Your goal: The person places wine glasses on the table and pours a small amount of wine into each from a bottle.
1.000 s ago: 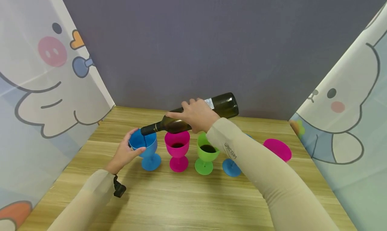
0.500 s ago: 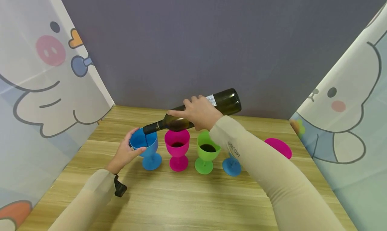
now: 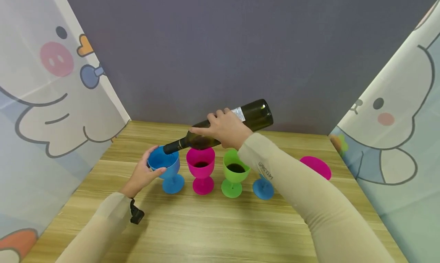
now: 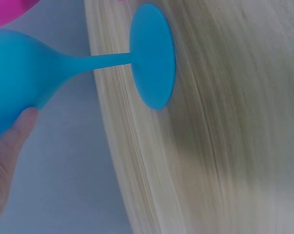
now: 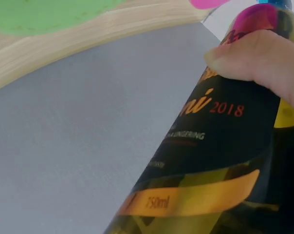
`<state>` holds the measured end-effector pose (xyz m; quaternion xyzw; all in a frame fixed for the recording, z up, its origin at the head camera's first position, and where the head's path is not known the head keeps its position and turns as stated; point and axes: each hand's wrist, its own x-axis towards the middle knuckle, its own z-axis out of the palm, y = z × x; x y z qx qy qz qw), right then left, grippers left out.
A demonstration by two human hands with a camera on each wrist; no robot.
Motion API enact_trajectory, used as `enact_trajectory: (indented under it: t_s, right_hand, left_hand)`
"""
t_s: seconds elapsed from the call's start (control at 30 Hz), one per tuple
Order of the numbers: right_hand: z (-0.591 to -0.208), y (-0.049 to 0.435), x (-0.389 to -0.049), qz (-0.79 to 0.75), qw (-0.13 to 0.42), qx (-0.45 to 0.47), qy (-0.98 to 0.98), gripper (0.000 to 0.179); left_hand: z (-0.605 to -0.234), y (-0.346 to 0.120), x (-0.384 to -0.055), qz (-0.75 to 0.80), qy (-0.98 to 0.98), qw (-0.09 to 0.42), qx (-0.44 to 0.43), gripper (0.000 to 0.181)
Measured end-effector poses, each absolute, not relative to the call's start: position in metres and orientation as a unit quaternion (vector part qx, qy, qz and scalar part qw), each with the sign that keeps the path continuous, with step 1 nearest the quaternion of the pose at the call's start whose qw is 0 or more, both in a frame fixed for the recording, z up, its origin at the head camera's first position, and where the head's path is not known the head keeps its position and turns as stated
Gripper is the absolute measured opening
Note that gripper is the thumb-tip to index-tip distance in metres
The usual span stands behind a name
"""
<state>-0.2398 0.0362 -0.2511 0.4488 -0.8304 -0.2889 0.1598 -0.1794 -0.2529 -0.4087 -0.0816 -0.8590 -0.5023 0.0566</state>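
Observation:
My left hand (image 3: 141,176) holds the bowl of a blue plastic goblet (image 3: 172,172) at the left end of a row. In the left wrist view, the goblet's foot (image 4: 154,58) is at the tabletop and one digit presses on its bowl. My right hand (image 3: 227,130) grips a dark green wine bottle (image 3: 258,116) around its body. The bottle tilts down to the left, its black neck (image 3: 174,145) over the blue goblet's rim. The right wrist view shows the bottle's dark label (image 5: 205,126), marked 2018 and 750ml, with the thumb across it.
Right of the held goblet stand a pink goblet (image 3: 203,172) and a green goblet (image 3: 237,175), both with dark liquid inside. Another blue goblet (image 3: 263,188) and a pink one (image 3: 315,167) are partly hidden by the right sleeve. A grey wall (image 3: 220,56) rises behind the wooden table (image 3: 206,232).
The bottle's base has risen slightly and its neck has shifted a little right. The thin dark stream from its mouth, plain before, barely shows now. The left hand keeps its hold.

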Motion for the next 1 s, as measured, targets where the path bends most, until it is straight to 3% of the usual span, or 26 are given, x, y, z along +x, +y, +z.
enact_trajectory:
  t_s: [0.47, 1.0]
  right_hand:
    - [-0.255, 0.033, -0.236, -0.301, 0.154, 0.442, -0.830, 0.088]
    - [-0.264, 0.038, -0.240, -0.291, 0.270, 0.459, -0.795, 0.083]
  left_hand:
    - [-0.407, -0.250, -0.176, -0.513, -0.853, 0.057, -0.077, 0.079]
    - [-0.407, -0.249, -0.177, -0.517, -0.852, 0.050, -0.064, 0.080]
